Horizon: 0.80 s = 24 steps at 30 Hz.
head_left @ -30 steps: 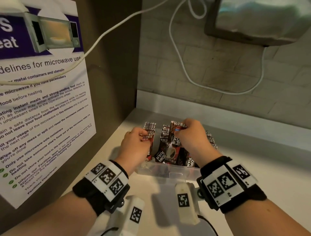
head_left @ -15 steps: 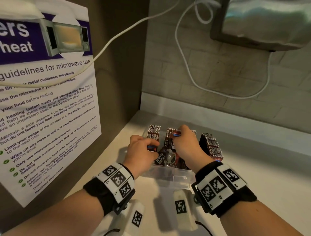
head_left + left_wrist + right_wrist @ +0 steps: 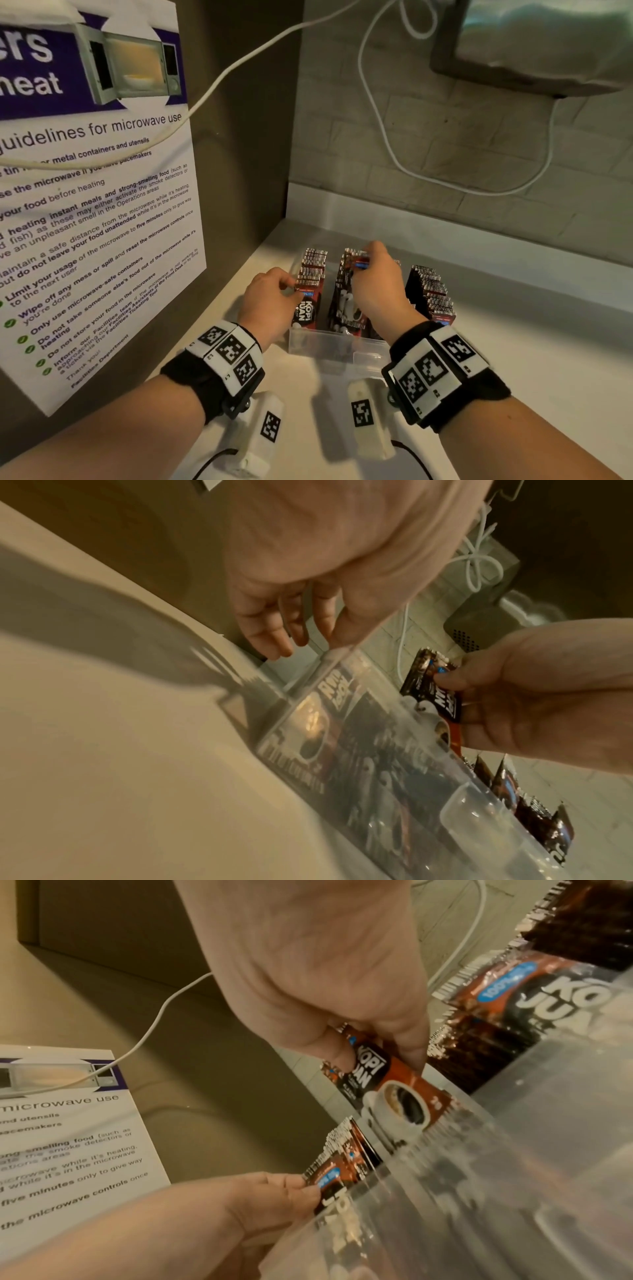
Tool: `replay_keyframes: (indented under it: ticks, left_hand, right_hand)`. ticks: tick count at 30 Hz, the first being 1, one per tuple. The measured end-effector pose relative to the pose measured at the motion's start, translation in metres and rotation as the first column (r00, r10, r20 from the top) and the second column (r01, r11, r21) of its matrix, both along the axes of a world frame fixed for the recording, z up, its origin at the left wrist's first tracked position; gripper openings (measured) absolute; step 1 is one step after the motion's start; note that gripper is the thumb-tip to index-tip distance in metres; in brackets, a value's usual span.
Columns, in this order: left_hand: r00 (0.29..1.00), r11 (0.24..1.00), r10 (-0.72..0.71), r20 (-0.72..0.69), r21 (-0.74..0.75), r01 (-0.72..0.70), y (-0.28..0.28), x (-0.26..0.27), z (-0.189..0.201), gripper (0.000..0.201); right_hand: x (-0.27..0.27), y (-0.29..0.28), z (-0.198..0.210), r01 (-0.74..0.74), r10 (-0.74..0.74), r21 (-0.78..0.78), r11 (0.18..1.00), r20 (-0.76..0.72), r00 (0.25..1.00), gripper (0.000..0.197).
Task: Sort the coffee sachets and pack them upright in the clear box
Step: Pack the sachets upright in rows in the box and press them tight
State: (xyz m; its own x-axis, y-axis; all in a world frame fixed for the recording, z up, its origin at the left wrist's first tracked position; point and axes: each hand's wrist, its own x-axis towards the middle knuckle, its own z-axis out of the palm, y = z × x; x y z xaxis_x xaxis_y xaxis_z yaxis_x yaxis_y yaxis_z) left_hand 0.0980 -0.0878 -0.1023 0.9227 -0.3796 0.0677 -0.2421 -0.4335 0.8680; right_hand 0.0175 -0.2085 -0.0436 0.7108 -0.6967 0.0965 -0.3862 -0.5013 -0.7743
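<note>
Nearly packed: three upright rows of coffee sachets point(image 3: 430, 291) fill the clear box point(image 3: 329, 344) at centre frame on the table point(image 3: 548, 359) | left hand point(image 3: 270, 301) pinches left row's front sachet | right hand point(image 3: 380, 284) pinches one sachet point(image 3: 387, 1080) over middle row | left to do: seat it.

dim warm light | wrist views blurred | wide-angle edge distortion
</note>
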Motion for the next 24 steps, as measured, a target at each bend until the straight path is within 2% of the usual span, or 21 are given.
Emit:
replay_keyframes:
  ticks: [3,5,7,8,9,11,13,15,18,24]
  left_hand:
    - [1.0,0.999,0.004,0.0,0.051,-0.004,0.001,-0.005,0.006,0.032]
    - [0.997,0.994,0.006,0.072,0.111,-0.014,0.001,-0.011,0.015,0.041]
    - [0.987,0.997,0.0,0.163,0.079,-0.013,-0.001,-0.024,0.027,0.039]
    - [0.986,1.0,-0.026,0.166,0.005,0.026,-0.002,-0.031,0.032,0.033]
    - [0.991,0.992,-0.071,0.11,-0.101,0.082,-0.004,-0.04,0.037,0.025]
    - [0.971,0.94,-0.216,-0.103,-0.292,0.178,-0.01,-0.057,0.044,0.01]
    - [0.895,0.895,-0.345,-0.283,-0.387,0.223,-0.017,-0.068,0.047,0.019]
    - [0.823,0.885,-0.391,-0.412,-0.413,0.214,-0.023,-0.072,0.047,0.039]
    - [0.771,0.906,-0.372,-0.517,-0.384,0.18,-0.029,-0.07,0.05,0.063]
    - [0.708,0.924,-0.318,-0.631,-0.374,0.083,-0.04,-0.06,0.054,0.076]
  right_hand:
    - [0.0,0.004,-0.007,-0.005,0.005,0.003,1.0,-0.045,0.999,0.04]
    - [0.0,0.004,-0.011,0.007,-0.007,0.005,1.0,-0.063,0.998,0.041]
    - [-0.001,0.004,-0.015,0.018,-0.018,-0.002,1.0,-0.079,0.997,0.039]
    - [-0.001,0.005,-0.017,0.021,-0.021,-0.009,1.0,-0.08,0.997,0.036]
    - [-0.001,0.005,-0.018,0.021,-0.022,-0.02,1.0,-0.076,0.997,0.031]
    - [-0.002,0.007,-0.02,0.017,-0.019,-0.036,0.999,-0.056,0.998,0.02]
    - [-0.002,0.007,-0.02,0.008,-0.01,-0.038,0.999,-0.041,0.999,0.012]
    - [-0.002,0.006,-0.022,0.004,-0.005,-0.03,1.0,-0.038,0.999,0.013]
    - [0.003,0.003,-0.029,0.032,-0.032,-0.003,0.999,-0.026,0.999,0.026]
    - [0.008,0.001,-0.035,0.074,-0.072,0.024,0.997,-0.066,0.995,0.026]
